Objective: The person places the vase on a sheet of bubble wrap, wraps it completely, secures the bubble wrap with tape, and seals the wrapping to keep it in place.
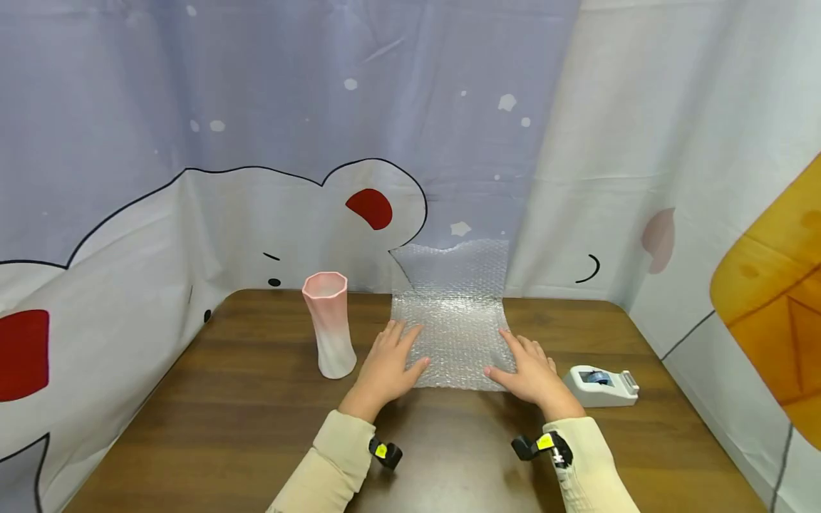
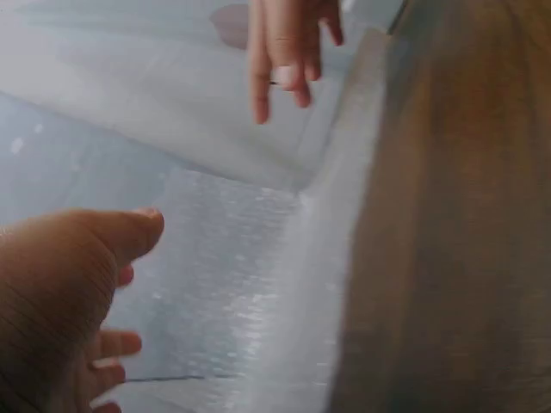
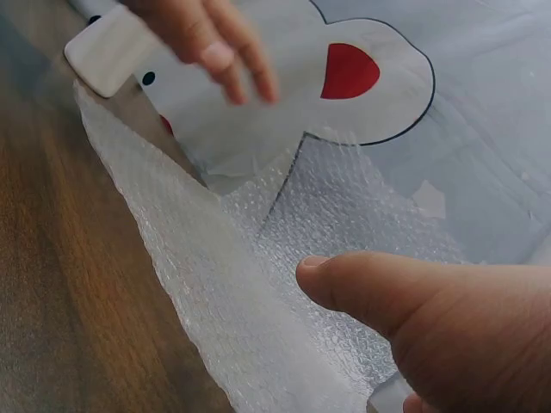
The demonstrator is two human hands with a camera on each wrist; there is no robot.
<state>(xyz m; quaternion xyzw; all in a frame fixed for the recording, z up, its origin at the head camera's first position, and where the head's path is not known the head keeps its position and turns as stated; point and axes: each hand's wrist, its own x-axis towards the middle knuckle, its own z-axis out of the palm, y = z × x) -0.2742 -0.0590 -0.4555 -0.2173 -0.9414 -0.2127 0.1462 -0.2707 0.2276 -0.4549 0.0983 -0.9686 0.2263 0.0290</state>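
Observation:
A sheet of bubble wrap [image 1: 452,349] lies on the table with its far end bent upward against the curtain. Spread at its left edge is my left hand [image 1: 388,363], fingers extended and holding nothing. My right hand [image 1: 527,369] is at the opposite edge, thumb apart from straight fingers, with nothing in its grasp. The left wrist view has the thumb of the left hand [image 2: 77,267] over the wrap. In the right wrist view, the thumb of the right hand [image 3: 387,297] overlaps the sheet. A pink-to-white vase [image 1: 330,328] stands upright left of my left hand.
A white tape dispenser [image 1: 601,387] with a blue roll sits just right of my right hand. The brown wooden table [image 1: 256,442] backs onto a printed curtain [image 1: 269,92], which also runs along both sides.

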